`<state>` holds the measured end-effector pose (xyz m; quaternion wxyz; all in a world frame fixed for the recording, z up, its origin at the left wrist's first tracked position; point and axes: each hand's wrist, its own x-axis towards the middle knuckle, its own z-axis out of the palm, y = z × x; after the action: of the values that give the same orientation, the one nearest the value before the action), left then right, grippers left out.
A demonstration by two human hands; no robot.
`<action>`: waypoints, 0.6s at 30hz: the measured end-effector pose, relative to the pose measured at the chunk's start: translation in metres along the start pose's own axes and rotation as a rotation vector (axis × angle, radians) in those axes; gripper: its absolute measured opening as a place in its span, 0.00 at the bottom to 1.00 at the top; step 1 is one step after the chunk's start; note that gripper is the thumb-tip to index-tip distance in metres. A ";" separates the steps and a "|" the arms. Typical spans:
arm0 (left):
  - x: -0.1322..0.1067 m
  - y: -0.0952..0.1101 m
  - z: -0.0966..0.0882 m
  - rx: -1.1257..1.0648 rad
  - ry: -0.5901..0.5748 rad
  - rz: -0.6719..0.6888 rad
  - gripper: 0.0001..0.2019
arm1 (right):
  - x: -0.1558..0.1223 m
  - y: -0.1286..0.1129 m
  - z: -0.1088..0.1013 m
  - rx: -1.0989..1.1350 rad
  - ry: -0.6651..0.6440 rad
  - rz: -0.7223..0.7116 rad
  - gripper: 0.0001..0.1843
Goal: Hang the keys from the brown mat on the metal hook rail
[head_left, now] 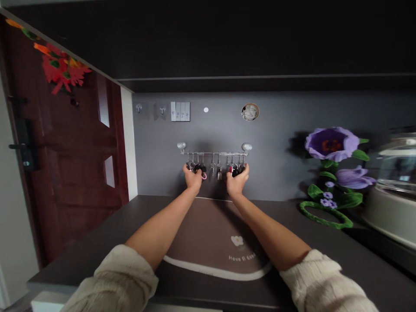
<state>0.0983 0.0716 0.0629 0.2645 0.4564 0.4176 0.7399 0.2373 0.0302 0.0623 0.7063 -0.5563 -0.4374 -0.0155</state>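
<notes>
The left hand (193, 178) is clenched around a bunch of keys (196, 168) with a black fob and a pink ring (204, 176); the right hand (237, 180) is clenched around a second bunch of keys (236, 170) with a black and red fob; both bunches sit just under a metal key rail (214, 154), and whether they are still on its hooks is hidden by the fingers; two loose keys (216, 170) hang from the rail between the hands; the rail is fixed to a grey wall (276, 112) below a panel of light switches (180, 111); under the hands lies a brown mat (208, 236) on the dark bench (81, 247); a dark red door (65, 173) stands at the left; purple felt flowers (331, 144) decorate the wall at the right.
</notes>
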 end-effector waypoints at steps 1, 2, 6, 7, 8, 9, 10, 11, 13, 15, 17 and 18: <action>0.002 0.001 -0.001 -0.019 0.008 0.000 0.28 | 0.001 -0.002 -0.002 0.014 0.004 0.008 0.40; 0.003 0.003 -0.002 -0.043 0.011 -0.009 0.27 | 0.002 -0.005 -0.004 0.028 0.009 0.020 0.39; 0.006 0.016 -0.003 -0.165 -0.049 -0.137 0.22 | 0.010 -0.016 -0.011 0.064 0.046 0.042 0.34; 0.006 0.020 -0.003 -0.191 -0.063 -0.173 0.22 | 0.012 -0.019 -0.012 0.066 0.053 0.029 0.32; 0.006 0.025 -0.002 -0.217 -0.071 -0.203 0.21 | 0.015 -0.022 -0.013 0.066 0.058 0.013 0.30; 0.006 0.029 -0.002 -0.244 -0.075 -0.229 0.21 | 0.018 -0.024 -0.013 0.065 0.061 -0.003 0.28; 0.006 0.034 -0.001 -0.276 -0.076 -0.253 0.20 | 0.022 -0.027 -0.014 0.066 0.064 -0.014 0.27; 0.006 0.038 -0.001 -0.314 -0.077 -0.277 0.18 | 0.025 -0.030 -0.014 0.069 0.067 -0.020 0.26; 0.007 0.045 0.000 -0.397 -0.077 -0.335 0.13 | 0.032 -0.036 -0.014 0.085 0.077 -0.014 0.26; 0.009 0.050 0.002 -0.470 -0.074 -0.413 0.09 | 0.039 -0.042 -0.015 0.110 0.086 -0.006 0.27; 0.013 0.054 0.003 -0.519 -0.114 -0.516 0.05 | 0.046 -0.048 -0.016 0.129 0.090 -0.011 0.27; 0.015 0.055 0.005 -0.542 -0.148 -0.552 0.04 | 0.049 -0.050 -0.016 0.136 0.091 -0.017 0.27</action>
<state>0.0950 0.0570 0.1180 0.5938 0.2926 0.2938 0.6895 0.2517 0.0210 0.1324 0.7614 -0.5022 -0.4095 -0.0168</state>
